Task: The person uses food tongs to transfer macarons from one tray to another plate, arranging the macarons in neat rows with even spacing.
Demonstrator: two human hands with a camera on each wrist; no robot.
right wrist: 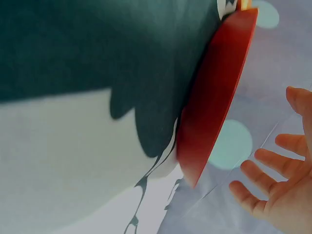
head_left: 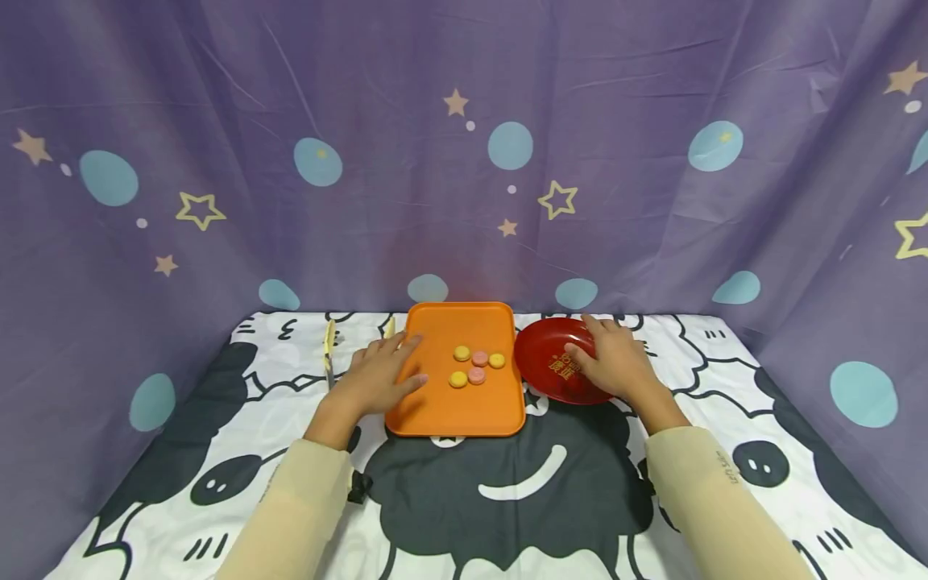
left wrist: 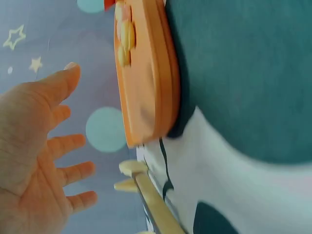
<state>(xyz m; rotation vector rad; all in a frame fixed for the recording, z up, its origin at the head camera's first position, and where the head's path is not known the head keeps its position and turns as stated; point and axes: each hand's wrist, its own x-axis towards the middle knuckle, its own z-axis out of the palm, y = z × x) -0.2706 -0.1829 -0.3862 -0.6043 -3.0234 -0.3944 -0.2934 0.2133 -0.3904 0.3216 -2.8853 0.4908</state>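
Observation:
An orange tray (head_left: 455,412) lies in the middle of the table with several small yellow and pink macarons (head_left: 461,353) on it. Over the tray's left edge my left hand (head_left: 370,380) hovers, fingers spread and holding nothing. To the right of the tray stands a round red plate (head_left: 538,346) with gold lettering. My right hand (head_left: 618,361) is above the plate's right side; in the right wrist view, its fingers (right wrist: 253,173) are spread apart from the rim. Tongs with pale yellow tips (left wrist: 153,200) lie left of the tray, partly hidden behind my left hand in the head view.
A white and dark cartoon-print cloth (head_left: 507,524) covers the table. Behind its back edge hangs a purple curtain (head_left: 406,161) with stars and blue ovals. A small black object (head_left: 358,486) shows beside my left sleeve.

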